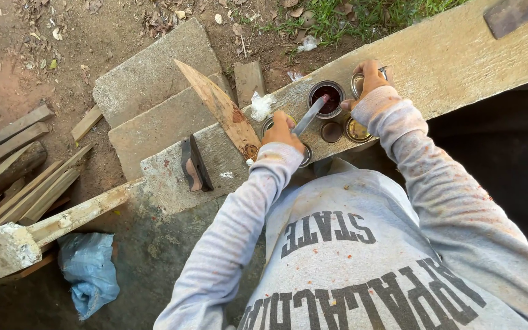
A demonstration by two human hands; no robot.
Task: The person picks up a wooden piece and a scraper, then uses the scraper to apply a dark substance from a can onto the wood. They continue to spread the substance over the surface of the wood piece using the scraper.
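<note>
— Nearest the lens, what do you see?
— Grey sweatshirt [362, 269], paint-flecked, both sleeves reaching away to a long concrete counter [447, 55] that runs from lower left to upper right.
— And the left hand [281, 131]?
— Clenched around a flat grey stirring stick [310, 115], whose far tip dips into an open can of dark red paint [327, 98]. That can stands on the counter, just beyond the hand.
— The right hand [371, 78]?
— It grips the rim of another small tin [358, 82] at the counter's far edge, right of the red can.
— Anything between them?
— A round brown lid [331, 131] lies flat, and a tin with a yellowish inside [357, 129] sits just beside it, under the right wrist.
— Further left?
— A pointed wooden board [221, 110] leans across the counter, a dark trowel-like tool [194, 165] rests nearby, and a crumpled blue bag [88, 269] lies on the ground below.
</note>
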